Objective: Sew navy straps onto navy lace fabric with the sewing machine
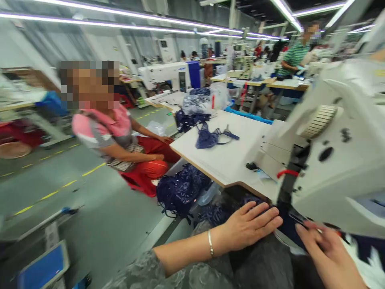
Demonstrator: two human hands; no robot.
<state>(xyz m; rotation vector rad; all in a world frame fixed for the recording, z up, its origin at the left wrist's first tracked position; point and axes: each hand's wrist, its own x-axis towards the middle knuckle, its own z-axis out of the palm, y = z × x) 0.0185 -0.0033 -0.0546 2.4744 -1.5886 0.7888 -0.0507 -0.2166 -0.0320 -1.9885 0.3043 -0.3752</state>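
Two hands (251, 226) (329, 249) are at one white sewing machine (343, 172).

Person (112, 134) in pink/grey top & red trousers (152, 162) sits L. 2nd person (293, 60) in green striped shirt at back R. Strip lights (96, 23) o'head. White machine (161, 75) mid-bkgd, clear plastic bag (221, 95) to its R. Yellow dashed line (69, 183) on grey floor (105, 212); blue panel (42, 267) btm L, blue cloth (54, 103) far L.

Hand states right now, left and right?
Left hand: open, palm down beside the sewing machine.
Right hand: partly curled; held item, if any, unclear.
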